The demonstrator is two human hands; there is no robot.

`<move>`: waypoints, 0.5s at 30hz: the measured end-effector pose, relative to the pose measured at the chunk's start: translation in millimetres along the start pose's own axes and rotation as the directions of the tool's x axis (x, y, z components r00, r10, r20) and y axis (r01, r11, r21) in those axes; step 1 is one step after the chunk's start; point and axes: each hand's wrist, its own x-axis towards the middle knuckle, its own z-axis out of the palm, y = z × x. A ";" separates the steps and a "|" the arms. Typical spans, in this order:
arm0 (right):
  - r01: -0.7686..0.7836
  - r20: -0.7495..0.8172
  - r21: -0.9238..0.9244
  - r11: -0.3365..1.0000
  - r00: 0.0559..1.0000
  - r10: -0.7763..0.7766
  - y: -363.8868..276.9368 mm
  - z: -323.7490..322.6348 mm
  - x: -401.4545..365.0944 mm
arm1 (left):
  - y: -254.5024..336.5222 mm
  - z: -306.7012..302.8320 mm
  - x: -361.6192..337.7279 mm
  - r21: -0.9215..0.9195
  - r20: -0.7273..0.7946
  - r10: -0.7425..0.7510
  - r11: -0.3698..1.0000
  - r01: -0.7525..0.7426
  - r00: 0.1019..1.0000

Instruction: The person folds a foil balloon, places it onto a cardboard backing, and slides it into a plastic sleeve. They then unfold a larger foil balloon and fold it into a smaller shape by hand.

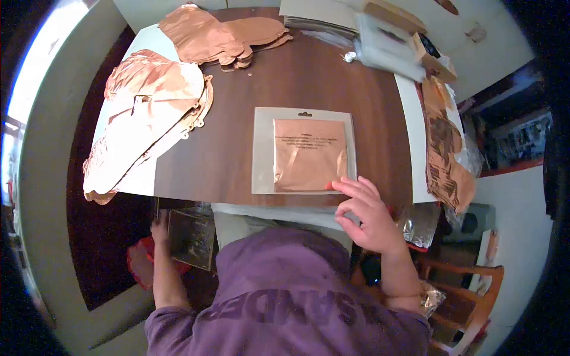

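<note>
A flat copper-coloured folded packet (309, 155) with dark print lies on a light backing card (263, 151) with a hanging slot at its top, near the front edge of the table. My right hand (369, 221) is over the card's lower right corner, its fingers stretched out and thumb apart. A small orange-red spot (330, 186) shows at the fingertips, on the packet's corner. Below the table's front left edge, my left hand (159, 230) is beside an open box or drawer (191, 237) with clear plastic; its fingers are blurred, and I cannot tell if they grip anything.
Copper-coloured foil shapes (148, 113) are piled at the left, with more foil shapes (231, 38) at the back of the brown table (237, 160). Cards (317, 18) and clear plastic sleeves (386, 47) lie at the back right. A wooden chair (484, 296) stands at the right.
</note>
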 end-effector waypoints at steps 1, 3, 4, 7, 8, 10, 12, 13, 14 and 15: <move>0.001 -0.028 0.001 1.000 1.000 -0.001 -1.1 -2.3 -4.1 | -17.1 0.2 -0.8 0.004 0.125 -0.038 0.999 0.038 0.991; 0.000 -0.067 0.001 1.000 0.998 0.000 2.6 -6.5 -13.2 | -49.5 15.7 -11.8 0.148 0.270 -0.095 0.987 0.056 0.958; -0.013 -0.092 0.001 1.000 0.996 0.013 3.8 -7.3 -20.0 | -54.6 20.4 -19.9 0.228 0.291 -0.092 0.973 0.025 0.952; -0.045 -0.103 -0.076 0.996 0.994 0.037 8.1 -11.5 -35.0 | -21.1 17.2 -45.1 0.410 0.280 0.038 0.899 -0.155 0.959; -0.074 -0.115 -0.108 0.991 0.991 0.061 7.3 -9.5 -38.4 | 10.7 1.9 -58.5 0.443 0.259 0.145 0.860 -0.251 0.955; -0.107 -0.135 -0.183 0.977 0.987 0.083 8.3 -5.3 -36.5 | 91.9 -39.2 -97.2 0.459 0.203 0.431 0.751 -0.474 0.879; -0.090 -0.122 -0.285 0.954 0.991 0.057 13.5 5.6 -31.9 | 184.2 -87.1 -155.7 0.428 0.127 0.743 0.557 -0.712 0.657; -0.082 -0.114 -0.328 0.941 0.992 0.047 16.2 12.4 -31.7 | 227.2 -108.6 -190.3 0.395 0.115 0.846 0.441 -0.806 0.520; -0.064 -0.118 -0.359 0.931 0.993 0.023 18.8 18.3 -32.0 | 257.7 -119.6 -213.7 0.366 0.098 0.924 0.311 -0.877 0.369; -0.045 -0.122 -0.388 0.920 0.993 -0.003 22.0 24.1 -31.5 | 271.3 -119.1 -220.8 0.334 0.047 0.981 0.162 -0.929 0.189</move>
